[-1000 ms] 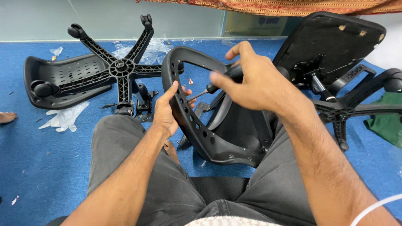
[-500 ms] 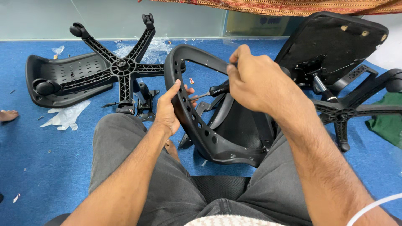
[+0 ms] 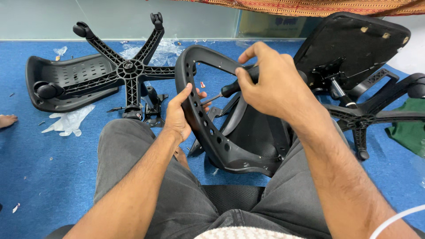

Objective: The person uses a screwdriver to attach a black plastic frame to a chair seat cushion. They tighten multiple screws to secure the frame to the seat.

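Gripping happens with both hands: the left hand [image 3: 180, 116] wraps around the left side of a black plastic chair-back frame [image 3: 208, 128], thumb up along its outer edge and fingers curled behind it, while the right hand [image 3: 272, 84] is closed tight around the black handle of one screwdriver [image 3: 228, 90]. Its thin metal shaft angles down and left toward the inside of the frame, just beside the left fingers. The frame stands tilted between the person's knees, its lower end resting against the right thigh, with a row of small holes running down its edge.

Nearest the camera are two legs in grey trousers [image 3: 133, 177], spread apart on a blue carpet [image 3: 44, 177].

Farther out on the left lies one crumpled clear plastic glove [image 3: 68, 121], and beyond it one black perforated seat shell [image 3: 66, 82] lying flat. One five-armed black chair base [image 3: 128, 68] rests across that shell, casters showing at the arm tips. Small dark metal parts [image 3: 148, 108] lie just beside the base. At the far left edge a bare foot [image 3: 6, 120] of another person shows.

On the right, one upturned office chair [image 3: 354, 48] lies with its padded seat underside facing the camera and its own star base [image 3: 376, 115] pointing right. One green cloth [image 3: 409, 130] lies near the right edge. Crumpled clear wrapping [image 3: 164, 51] sits farthest back by the wall.
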